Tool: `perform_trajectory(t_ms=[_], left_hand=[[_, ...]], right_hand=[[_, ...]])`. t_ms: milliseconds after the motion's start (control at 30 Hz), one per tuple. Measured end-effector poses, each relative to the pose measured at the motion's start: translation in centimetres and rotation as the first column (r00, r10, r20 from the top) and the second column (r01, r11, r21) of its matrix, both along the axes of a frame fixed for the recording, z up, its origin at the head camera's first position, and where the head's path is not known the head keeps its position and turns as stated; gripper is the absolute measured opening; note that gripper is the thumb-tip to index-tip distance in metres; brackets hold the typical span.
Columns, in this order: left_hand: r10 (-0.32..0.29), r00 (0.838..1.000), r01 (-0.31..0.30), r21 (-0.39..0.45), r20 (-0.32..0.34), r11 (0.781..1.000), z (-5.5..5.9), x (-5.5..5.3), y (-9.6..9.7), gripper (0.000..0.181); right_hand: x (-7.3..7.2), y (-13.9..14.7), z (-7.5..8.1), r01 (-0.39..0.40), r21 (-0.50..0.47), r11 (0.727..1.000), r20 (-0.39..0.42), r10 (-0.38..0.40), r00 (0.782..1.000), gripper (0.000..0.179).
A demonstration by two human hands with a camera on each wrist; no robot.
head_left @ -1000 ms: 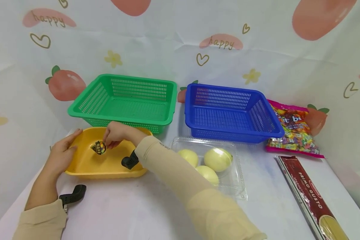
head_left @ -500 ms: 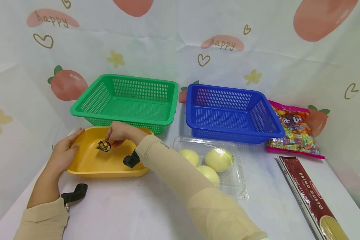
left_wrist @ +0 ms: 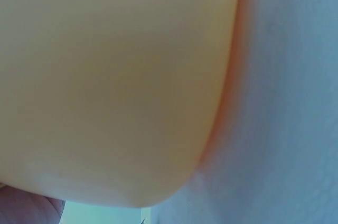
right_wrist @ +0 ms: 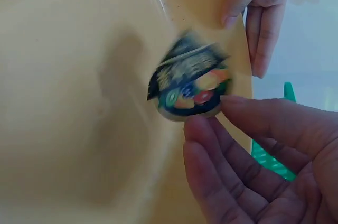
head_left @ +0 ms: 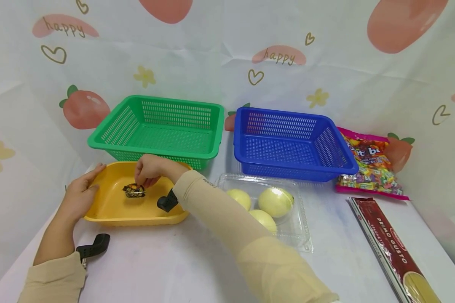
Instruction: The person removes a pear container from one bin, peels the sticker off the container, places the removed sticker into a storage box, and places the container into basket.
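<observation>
Right grip (head_left: 149, 169): is closing to a narrow pinch, thumb and fingertips holding one edge of a small dark packet (head_left: 134, 190).
Small dark packet: is sitting within the yellow tub (head_left: 111, 206), below and beside the pinching fingertips; it is showing printed fruit in the right wrist view, slightly blurred. Whether it is touching the tub floor, I cannot tell.
Left grip (head_left: 79, 191): is clasping the left end of the yellow tub, the thumb lying inside the rim and the fingers running along the outside.
Yellow tub: is resting on the pale surface (head_left: 167, 261), its outer wall filling much of the left wrist view.
Green basket (head_left: 167, 136): is standing just behind the yellow tub.
Blue basket (head_left: 280, 151): is standing to the right of the green basket, near it.
Clear plastic box (head_left: 301, 221): is lying in front of the blue basket, holding three pale yellow round fruits (head_left: 274, 201); the right sleeve (head_left: 231, 223) is covering part of it.
Pink-edged bag (head_left: 375, 164): is lying beside the blue basket, partly hidden by it.
Spaghetti packet (head_left: 392, 248): is lying at a slant in front of the pink-edged bag.
Backdrop (head_left: 197, 46): printed cloth is hanging behind everything.
</observation>
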State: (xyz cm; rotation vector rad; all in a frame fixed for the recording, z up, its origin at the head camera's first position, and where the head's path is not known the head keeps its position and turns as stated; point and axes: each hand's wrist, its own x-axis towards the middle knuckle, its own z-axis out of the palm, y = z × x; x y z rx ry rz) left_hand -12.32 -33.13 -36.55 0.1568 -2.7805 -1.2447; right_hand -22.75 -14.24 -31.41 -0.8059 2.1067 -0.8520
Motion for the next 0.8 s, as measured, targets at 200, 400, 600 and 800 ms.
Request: perform_trajectory(t_ms=[200,400,600,800], left_hand=[[-0.002,1.000,0.002,0.004,0.002,1.000,0.0,0.0,0.0,0.051],[-0.009,1.000,0.009,0.010,0.002,1.000,0.0,0.0,-0.1,0.051],[-0.013,1.000,0.013,0.002,-0.013,1.000,0.0,0.0,-0.1,0.051],[-0.014,1.000,0.014,-0.015,-0.018,1.000,0.0,0.1,-0.2,0.051]], right_hand=[[-0.1,0.2,0.1,0.001,-0.045,0.999,0.055,0.001,0.998,0.012],[-0.1,0.1,0.1,0.001,-0.048,0.999,0.048,0.001,0.999,0.006],[-0.1,0.4,0.7,-0.037,-0.012,0.999,0.018,0.037,0.999,0.008],[-0.2,1.0,1.9,-0.082,-0.011,0.997,-0.007,0.082,0.997,0.027]])
